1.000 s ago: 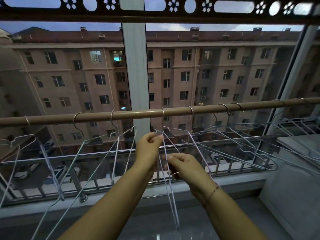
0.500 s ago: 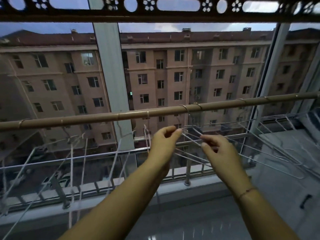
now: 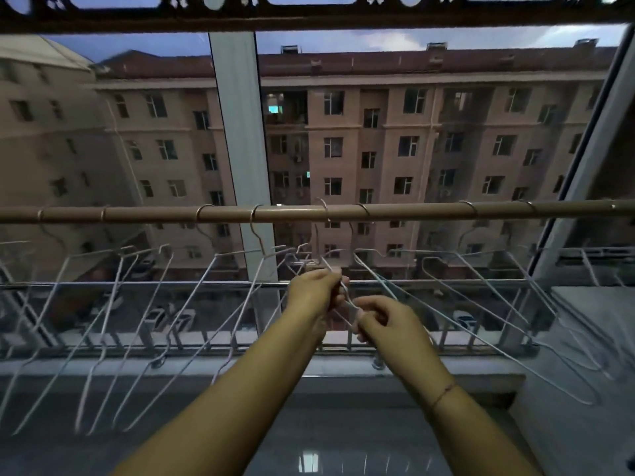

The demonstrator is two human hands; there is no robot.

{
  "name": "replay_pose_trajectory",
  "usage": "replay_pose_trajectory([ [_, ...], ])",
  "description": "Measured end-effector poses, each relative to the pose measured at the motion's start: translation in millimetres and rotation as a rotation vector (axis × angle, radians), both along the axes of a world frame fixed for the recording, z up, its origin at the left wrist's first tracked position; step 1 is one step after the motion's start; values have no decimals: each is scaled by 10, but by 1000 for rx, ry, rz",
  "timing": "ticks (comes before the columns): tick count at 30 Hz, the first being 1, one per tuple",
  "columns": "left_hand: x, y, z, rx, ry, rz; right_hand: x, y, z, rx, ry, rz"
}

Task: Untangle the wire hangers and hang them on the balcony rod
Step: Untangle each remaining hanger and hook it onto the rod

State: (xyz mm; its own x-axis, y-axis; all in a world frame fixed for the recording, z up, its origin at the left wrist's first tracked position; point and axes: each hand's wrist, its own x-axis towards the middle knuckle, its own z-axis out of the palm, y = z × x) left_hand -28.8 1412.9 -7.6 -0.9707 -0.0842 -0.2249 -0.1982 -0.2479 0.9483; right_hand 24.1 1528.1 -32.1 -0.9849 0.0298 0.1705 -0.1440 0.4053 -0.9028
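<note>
A brown balcony rod [image 3: 412, 210] runs across the view at mid height. Several pale wire hangers hang from it, a group left [image 3: 113, 324] and a group right [image 3: 481, 304]. One wire hanger [image 3: 324, 231] has its hook over the rod at the middle. My left hand [image 3: 314, 292] pinches its wire just below the neck. My right hand [image 3: 385, 321] grips the same hanger's wire a little lower and to the right. Both hands sit below the rod, close together; the hanger's lower part is hidden behind them.
A metal railing [image 3: 103, 286] and a tiled sill [image 3: 343, 369] lie behind the hangers. A white window post [image 3: 240, 149] stands left of centre. A grey cabinet top [image 3: 591, 338] fills the right. An ornamental dark beam [image 3: 309, 12] spans overhead.
The view has swung back to the left and the hangers left of my hands show again. My hands have come closer together, both closed on the middle hanger's wire.
</note>
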Motion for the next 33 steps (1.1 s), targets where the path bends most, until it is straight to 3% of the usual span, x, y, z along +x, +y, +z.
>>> replay_pose_trajectory([
  [5, -134, -28, 170, -35, 87, 48, -143, -98, 127, -213, 2, 55],
  [10, -222, -50, 129, -36, 31, 65, -248, -181, 96, -287, -37, 76],
  [18, 152, -196, -231, -196, 27, -39, -281, -100, -190, -238, -84, 44],
  [27, 417, -356, -448, -414, 240, -167, -390, 88, -271, -100, -22, 63],
  [33, 623, -642, -660, -445, 162, -135, -377, -114, -402, 1, -12, 130],
])
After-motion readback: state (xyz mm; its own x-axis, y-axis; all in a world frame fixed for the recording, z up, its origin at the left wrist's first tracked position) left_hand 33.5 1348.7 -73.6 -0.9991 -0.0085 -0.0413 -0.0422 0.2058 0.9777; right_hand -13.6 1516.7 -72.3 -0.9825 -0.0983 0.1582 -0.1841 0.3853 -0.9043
